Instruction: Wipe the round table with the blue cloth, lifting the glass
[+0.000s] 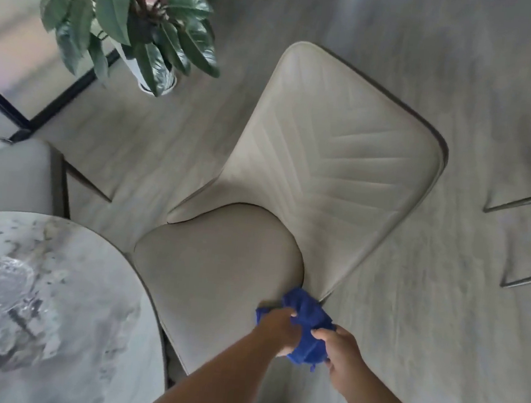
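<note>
Both hands are closed on the blue cloth (306, 325), which is bunched into a crumpled wad between them. The left hand (280, 329) grips its left side with the fingers curled over the fabric, and the right hand (341, 352) pinches its right side between thumb and fingertips. The cloth is held over the front right corner of a beige chair seat (217, 261), at the seat's edge — whether it touches the upholstery I cannot tell. The chair's backrest (333, 149), stitched with slanting lines, rises beyond the seat.

The round table (49, 311) sits at the lower left, well apart from the cloth; its grey-and-white marbled top has a dark rim, and that rim lies just beside the left edge of the chair seat. A glassy, rippled patch shows on the tabletop near its left side, too blurred to name.

A potted plant (138, 26) with long green leaves stands on the pale wood-look floor (440, 313) beyond the table. Another pale chair (12, 176) is at the left edge, behind the table.
</note>
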The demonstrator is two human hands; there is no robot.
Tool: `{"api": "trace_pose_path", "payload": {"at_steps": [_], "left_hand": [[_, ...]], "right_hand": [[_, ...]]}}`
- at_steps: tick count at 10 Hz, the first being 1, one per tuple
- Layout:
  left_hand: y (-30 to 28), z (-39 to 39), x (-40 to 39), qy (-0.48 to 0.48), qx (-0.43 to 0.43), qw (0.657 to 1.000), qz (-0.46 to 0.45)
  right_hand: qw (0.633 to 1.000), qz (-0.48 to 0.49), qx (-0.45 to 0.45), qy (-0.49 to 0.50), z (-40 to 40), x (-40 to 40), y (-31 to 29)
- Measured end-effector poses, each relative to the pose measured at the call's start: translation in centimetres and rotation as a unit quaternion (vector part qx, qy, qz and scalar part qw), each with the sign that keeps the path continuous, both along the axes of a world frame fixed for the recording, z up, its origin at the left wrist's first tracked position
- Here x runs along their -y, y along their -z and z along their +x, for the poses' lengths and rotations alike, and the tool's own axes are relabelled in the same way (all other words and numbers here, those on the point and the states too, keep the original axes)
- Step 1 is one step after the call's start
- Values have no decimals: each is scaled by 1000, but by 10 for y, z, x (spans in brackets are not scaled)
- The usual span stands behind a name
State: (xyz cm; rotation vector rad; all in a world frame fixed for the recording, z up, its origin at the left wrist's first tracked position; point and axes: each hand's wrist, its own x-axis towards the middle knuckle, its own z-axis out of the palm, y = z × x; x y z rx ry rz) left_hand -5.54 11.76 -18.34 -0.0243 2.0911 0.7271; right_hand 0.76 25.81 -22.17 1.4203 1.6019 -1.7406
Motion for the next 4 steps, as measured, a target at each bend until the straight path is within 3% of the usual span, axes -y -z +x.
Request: {"api": "trace_pose_path", "payload": {"at_steps": [1,2,3,4], "left_hand": [[1,11,-1,-32,30,998,36],[-14,16,10,-50,18,997,53],[-49,22,43,-102,-15,992,80],[-101,30,86,-144,-63,980,124]], "right_hand": [[999,26,17,-39,-1,2,4],[991,113,36,-64,0,3,-2],[977,199,40,-68,6,13,-32],[970,206,19,-124,7,29,-82]]}}
